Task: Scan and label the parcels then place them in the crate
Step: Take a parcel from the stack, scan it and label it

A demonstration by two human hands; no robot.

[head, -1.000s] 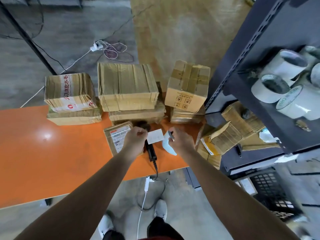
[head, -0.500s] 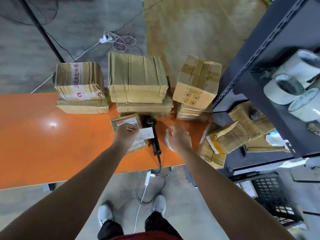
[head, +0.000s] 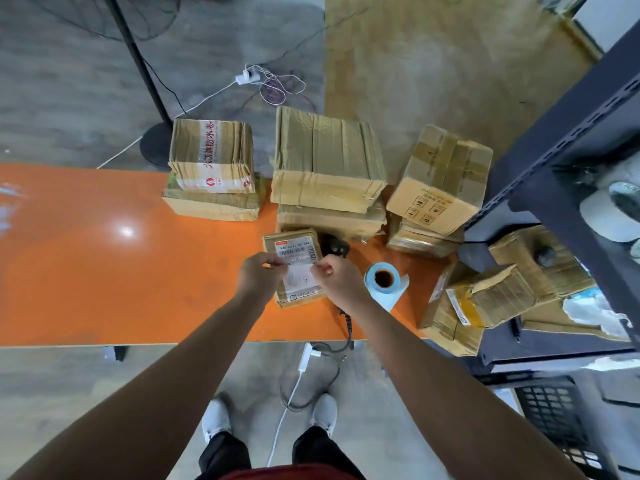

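Head view: small parcel lies flat on the orange tabletop, near the front edge, printed shipping sheet facing up. Left hand and right hand are both over it, fingers curled, each pinching one side edge of a white label stretched between them just above the parcel's face. Can't tell if the label touches the cardboard yet. Black scanner lies just right of the parcel, mostly hidden by the right hand, its cable dropping off the front edge. Blue label roll stands on end just right of the right hand, with a loose tail of backing. Three parcel stacks sit along the back edge: left stack, middle stack, right stack with its top box tilted. More parcels are on the lower shelf of the dark rack at right. Black crate is on the floor, lower right, well apart from the parcel.
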